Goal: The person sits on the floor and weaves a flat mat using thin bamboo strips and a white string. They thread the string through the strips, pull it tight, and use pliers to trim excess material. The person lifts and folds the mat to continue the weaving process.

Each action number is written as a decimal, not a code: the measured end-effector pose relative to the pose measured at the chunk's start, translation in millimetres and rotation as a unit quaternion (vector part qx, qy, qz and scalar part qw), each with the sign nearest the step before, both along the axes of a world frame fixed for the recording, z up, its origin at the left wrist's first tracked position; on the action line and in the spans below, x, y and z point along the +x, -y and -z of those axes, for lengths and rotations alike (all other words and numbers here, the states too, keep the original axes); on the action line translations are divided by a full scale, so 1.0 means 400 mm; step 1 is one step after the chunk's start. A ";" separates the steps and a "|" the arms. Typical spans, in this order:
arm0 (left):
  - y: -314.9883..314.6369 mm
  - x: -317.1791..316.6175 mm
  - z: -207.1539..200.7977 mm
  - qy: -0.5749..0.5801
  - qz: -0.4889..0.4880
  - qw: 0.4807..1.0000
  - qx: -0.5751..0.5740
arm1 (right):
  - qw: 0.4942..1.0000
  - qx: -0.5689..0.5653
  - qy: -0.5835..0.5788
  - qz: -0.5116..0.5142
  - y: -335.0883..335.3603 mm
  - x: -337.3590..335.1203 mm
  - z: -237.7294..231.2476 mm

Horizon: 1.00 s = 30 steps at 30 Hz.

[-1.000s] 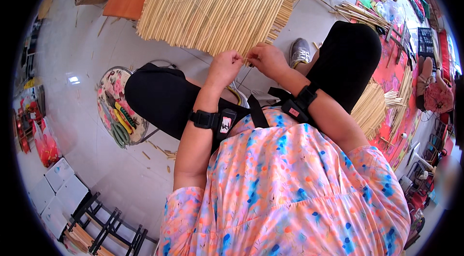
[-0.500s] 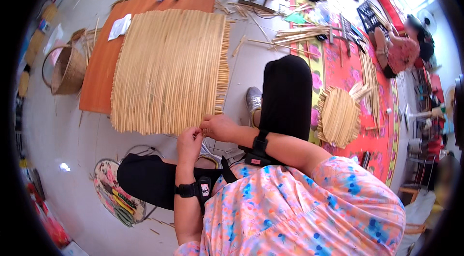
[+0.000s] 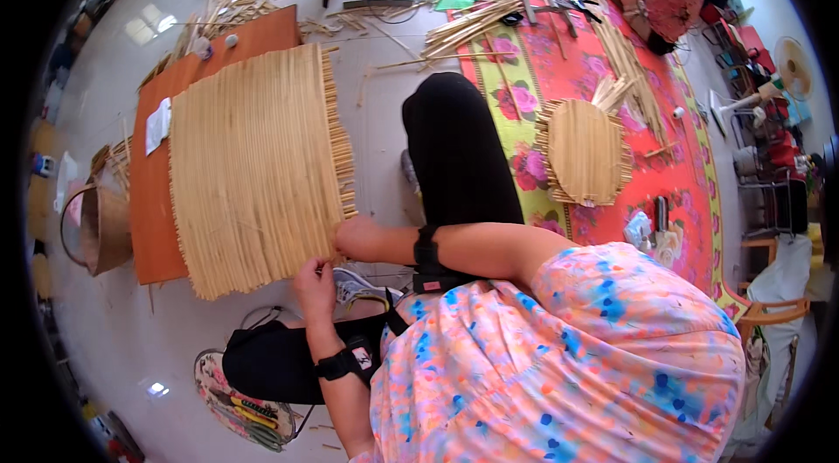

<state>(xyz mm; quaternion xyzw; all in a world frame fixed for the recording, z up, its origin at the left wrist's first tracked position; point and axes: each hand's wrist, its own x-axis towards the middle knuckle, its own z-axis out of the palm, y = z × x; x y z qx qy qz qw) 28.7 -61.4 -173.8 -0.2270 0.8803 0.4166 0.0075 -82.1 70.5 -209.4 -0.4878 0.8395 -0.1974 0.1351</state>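
Observation:
A large mat of thin straw-coloured sticks [image 3: 253, 166] laid side by side rests on an orange board [image 3: 149, 227]. My right hand [image 3: 357, 238] is closed at the mat's near right corner, with its fingertips mostly hidden. Just below that corner, my left hand [image 3: 315, 286] is closed too, thumb and fingers pinched together. Whatever is between the fingers of either hand is too small to make out. Uneven stick ends [image 3: 341, 139] jut out along the mat's right side.
A woven basket [image 3: 105, 231] stands left of the board, and a white cloth [image 3: 158, 125] lies on it. To the right, a round stick mat [image 3: 584, 153] lies on a red floral floor cloth [image 3: 603, 240]. Loose sticks [image 3: 476, 26] lie beyond; a person [image 3: 669, 4] sits far right.
My view has turned to the right, so the mat and board appear farther left and lower. My two hands are slightly farther apart, both still at the mat's near corner.

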 end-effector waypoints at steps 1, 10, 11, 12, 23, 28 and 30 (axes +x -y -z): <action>0.005 0.001 0.029 -0.013 0.003 1.000 -0.014 | 1.000 0.014 0.008 -0.005 0.002 -0.001 -0.004; 0.001 0.005 0.022 -0.018 -0.009 0.999 -0.047 | 0.999 0.036 0.010 -0.007 -0.018 0.002 -0.024; 0.000 0.006 0.021 -0.015 -0.007 0.998 -0.058 | 0.999 0.027 0.018 -0.002 -0.020 0.003 -0.027; -0.002 0.008 0.019 -0.012 -0.004 0.998 -0.068 | 0.999 0.019 0.026 0.004 -0.021 0.004 -0.029; -0.033 -0.012 -0.057 -0.098 0.013 0.981 -0.169 | 0.997 0.013 0.068 0.034 -0.030 0.005 -0.075; -0.055 -0.014 -0.003 -0.138 0.086 0.973 -0.166 | 0.996 -0.012 0.089 0.008 -0.038 0.007 -0.122; -0.051 -0.016 0.008 -0.109 0.100 0.975 -0.163 | 0.996 0.019 0.077 0.046 -0.018 0.012 -0.072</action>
